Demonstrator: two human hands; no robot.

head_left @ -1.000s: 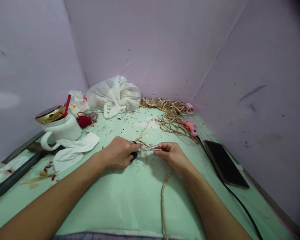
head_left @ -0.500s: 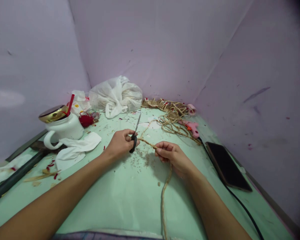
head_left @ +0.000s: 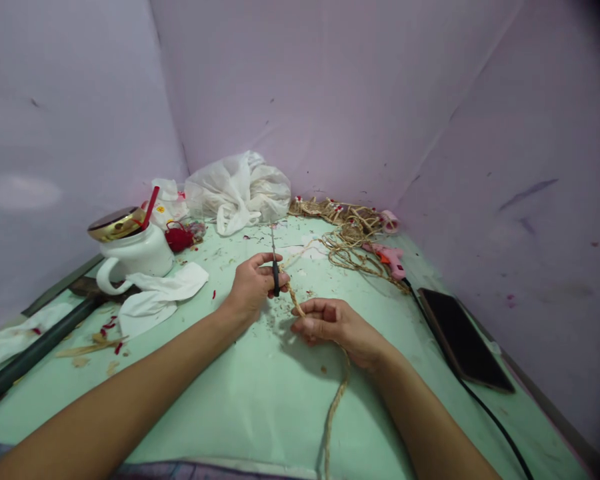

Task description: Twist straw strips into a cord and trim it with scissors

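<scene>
Black-handled metal scissors [head_left: 276, 279] are held by the half-curled left hand [head_left: 253, 283], blades pointing away; a tan twisted-fibre cord [head_left: 336, 403], stretching from beside them to the pale green table's [head_left: 205, 400] near edge, is pinched by the closed right hand [head_left: 337, 327]. It could be nicked were the scissors swung, or unravelled were the pinch slackened.

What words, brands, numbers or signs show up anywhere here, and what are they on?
None can be read.
White packet behind the white mug: coloured print with a yellow mark, too small and blurred.
Phone: dark screen, no text visible.
Scissors: no legible lettering.
</scene>
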